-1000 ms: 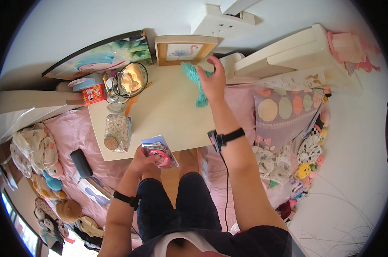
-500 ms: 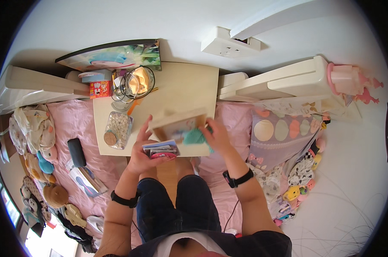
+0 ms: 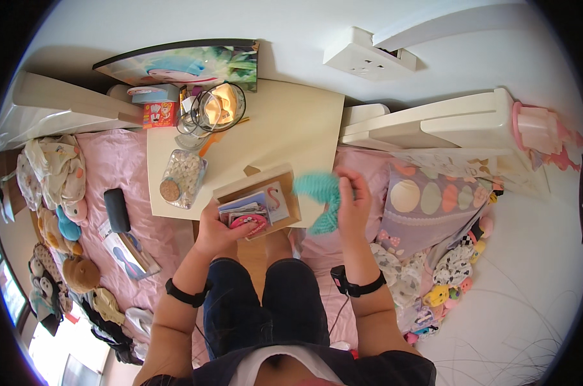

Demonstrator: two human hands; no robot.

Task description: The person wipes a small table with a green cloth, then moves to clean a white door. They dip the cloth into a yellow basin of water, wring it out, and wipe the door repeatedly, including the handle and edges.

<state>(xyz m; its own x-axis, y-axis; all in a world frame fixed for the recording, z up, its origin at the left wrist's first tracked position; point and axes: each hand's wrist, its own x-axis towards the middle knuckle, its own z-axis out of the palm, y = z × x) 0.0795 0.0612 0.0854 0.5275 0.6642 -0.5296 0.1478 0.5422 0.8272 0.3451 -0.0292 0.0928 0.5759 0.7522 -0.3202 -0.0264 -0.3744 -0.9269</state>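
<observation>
My left hand [image 3: 217, 229] is closed around a small stack of cards [image 3: 243, 211] with a pink oval piece [image 3: 249, 222] on its near side, the thumb lying along it. The stack sits over the left part of a shallow open cardboard box [image 3: 294, 196] at the table's near edge. A card with a pink flamingo [image 3: 275, 199] lies in the box beside the stack. Right of the box, my right hand [image 3: 354, 204] grips a teal knitted piece [image 3: 321, 193] that hangs from the fingers, slightly blurred. Whether my left hand also supports the box is hidden.
On the cream table [image 3: 291, 128] stand a jar of pale pieces with a cork lid [image 3: 182, 180], a round wire-framed lamp [image 3: 219, 107] and a red box [image 3: 160, 114]. A picture panel [image 3: 182, 64] leans behind. Pink bedding with plush toys [image 3: 79, 273] flanks the table.
My right hand has let go of the box and moved right with the teal piece, now out of the box. The cards in my left hand are now over the box.
</observation>
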